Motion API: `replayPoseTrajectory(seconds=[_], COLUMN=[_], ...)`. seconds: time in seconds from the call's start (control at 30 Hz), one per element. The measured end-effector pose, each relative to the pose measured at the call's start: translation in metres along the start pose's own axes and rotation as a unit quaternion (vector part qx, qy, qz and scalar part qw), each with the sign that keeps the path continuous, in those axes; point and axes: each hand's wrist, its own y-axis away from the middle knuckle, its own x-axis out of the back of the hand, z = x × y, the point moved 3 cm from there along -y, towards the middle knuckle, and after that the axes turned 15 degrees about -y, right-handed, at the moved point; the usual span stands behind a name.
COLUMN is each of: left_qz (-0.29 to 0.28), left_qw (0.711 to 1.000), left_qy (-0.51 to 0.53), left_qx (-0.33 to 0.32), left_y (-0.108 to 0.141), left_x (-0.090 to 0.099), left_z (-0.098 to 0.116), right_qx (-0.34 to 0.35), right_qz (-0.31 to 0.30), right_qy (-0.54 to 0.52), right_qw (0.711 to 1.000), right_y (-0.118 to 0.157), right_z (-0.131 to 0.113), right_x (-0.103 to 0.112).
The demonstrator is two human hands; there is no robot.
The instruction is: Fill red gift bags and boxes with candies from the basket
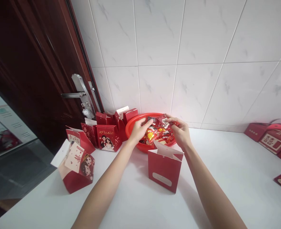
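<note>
Both hands are over a red plastic basket [129,127] filled with wrapped sweets [152,134]. My left hand [140,129] is closed with a small dark candy packet [152,120] at its thumb and fingers. Between the fingers of my right hand [180,129] is a dark red candy packet [163,121] with pale lettering. Just in front of the basket, an upright red paper gift box [164,170] has its top flaps open. Its inside is mostly hidden from this angle.
Several red gift boxes [108,138] stand left of the basket, and one with open flaps [77,178] is nearer me. More red boxes [272,141] lie at the right on the white table [226,171]. A tiled wall [154,89] rises behind; a dark door [35,63] is at left.
</note>
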Motion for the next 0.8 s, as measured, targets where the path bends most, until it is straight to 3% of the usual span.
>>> replayPoseTrajectory(seconds=[0.4, 0.6, 0.8], left_qz=[-0.027, 0.007, -0.014], left_qw=[1.0, 1.0, 1.0], left_qy=[0.009, -0.021, -0.026], left_qx=[-0.002, -0.003, 0.006], left_y=[0.003, -0.001, -0.005], left_x=[-0.001, 0.013, 0.025], left_z=[0.006, 0.004, -0.004], right_qx=[-0.065, -0.112, -0.111], right_qz=[0.008, 0.056, 0.074], right_qy=[-0.018, -0.011, 0.018], right_qw=[0.998, 0.992, 0.991], right_y=[-0.001, -0.002, -0.005], right_z=[0.002, -0.002, 0.001], right_x=[0.004, 0.01, 0.019])
